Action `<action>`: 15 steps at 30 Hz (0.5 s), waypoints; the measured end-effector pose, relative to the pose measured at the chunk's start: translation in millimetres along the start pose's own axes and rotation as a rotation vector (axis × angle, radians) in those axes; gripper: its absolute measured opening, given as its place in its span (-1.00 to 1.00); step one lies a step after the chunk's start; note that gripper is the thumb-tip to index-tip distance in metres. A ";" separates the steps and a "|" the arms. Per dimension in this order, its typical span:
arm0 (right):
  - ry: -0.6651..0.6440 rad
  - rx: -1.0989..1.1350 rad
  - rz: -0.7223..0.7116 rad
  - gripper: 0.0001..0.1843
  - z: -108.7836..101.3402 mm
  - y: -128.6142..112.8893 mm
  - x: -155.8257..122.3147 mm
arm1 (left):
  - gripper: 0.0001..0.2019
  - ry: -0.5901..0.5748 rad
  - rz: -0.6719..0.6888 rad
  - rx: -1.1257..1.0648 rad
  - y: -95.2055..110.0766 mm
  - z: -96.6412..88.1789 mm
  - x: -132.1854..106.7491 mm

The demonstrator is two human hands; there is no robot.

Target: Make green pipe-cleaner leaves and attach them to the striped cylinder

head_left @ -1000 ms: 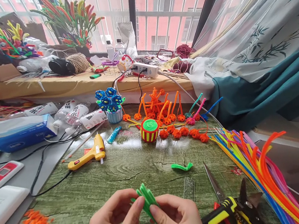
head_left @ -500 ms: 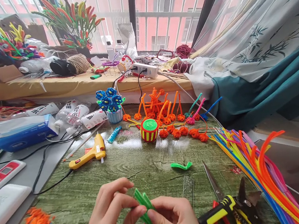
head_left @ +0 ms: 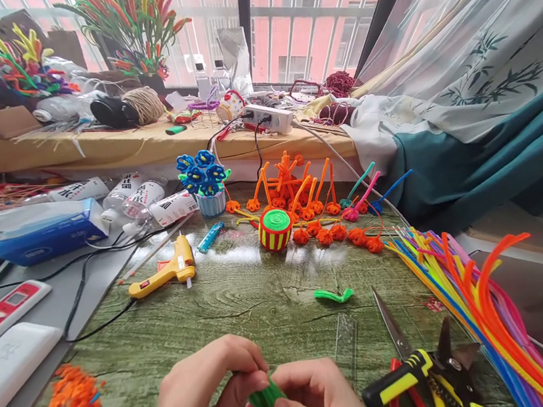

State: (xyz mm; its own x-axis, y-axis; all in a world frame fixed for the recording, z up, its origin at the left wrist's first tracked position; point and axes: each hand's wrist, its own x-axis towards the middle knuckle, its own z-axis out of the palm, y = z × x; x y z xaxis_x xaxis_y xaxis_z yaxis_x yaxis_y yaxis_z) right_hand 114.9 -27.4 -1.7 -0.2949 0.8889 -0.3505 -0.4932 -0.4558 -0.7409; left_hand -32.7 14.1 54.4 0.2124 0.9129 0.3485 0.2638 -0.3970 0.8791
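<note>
Left hand (head_left: 204, 391) and right hand (head_left: 323, 395) both pinch green bundle (head_left: 266, 406), seemingly unfinished; bent green piece (head_left: 334, 296) lies apart on table (head_left: 244, 295); striped pot (head_left: 275, 231) looks complete

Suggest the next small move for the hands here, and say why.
Probably a gentle squeeze or bend by the left hand at the upper end of the green bundle, with the right hand steadying it: the left hand pinches that upper end, while the right hand's thumb presses lower down, so the bundle seems well supported.
</note>
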 end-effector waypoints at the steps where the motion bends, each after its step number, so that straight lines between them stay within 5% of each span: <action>1: -0.002 0.006 0.015 -0.41 0.9 -1.0 -0.4 | -0.80 0.001 -0.008 -0.016 0.8 -0.4 0.3; 9: 0.011 -0.050 0.069 -0.44 7.4 -18.5 -1.4 | -0.83 -0.099 0.077 0.105 -2.8 -11.6 0.0; 15: 0.104 -0.074 -0.041 -0.46 6.0 -21.8 3.4 | -0.83 -0.013 0.361 0.504 -3.2 -12.4 -1.2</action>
State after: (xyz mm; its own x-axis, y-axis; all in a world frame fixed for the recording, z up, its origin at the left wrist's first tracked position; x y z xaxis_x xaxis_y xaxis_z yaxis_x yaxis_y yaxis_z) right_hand 119.7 -14.7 16.7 -0.1876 0.9084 -0.3737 -0.4404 -0.4179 -0.7946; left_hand -45.4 15.4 55.2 0.3820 0.7127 0.5883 0.5846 -0.6794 0.4434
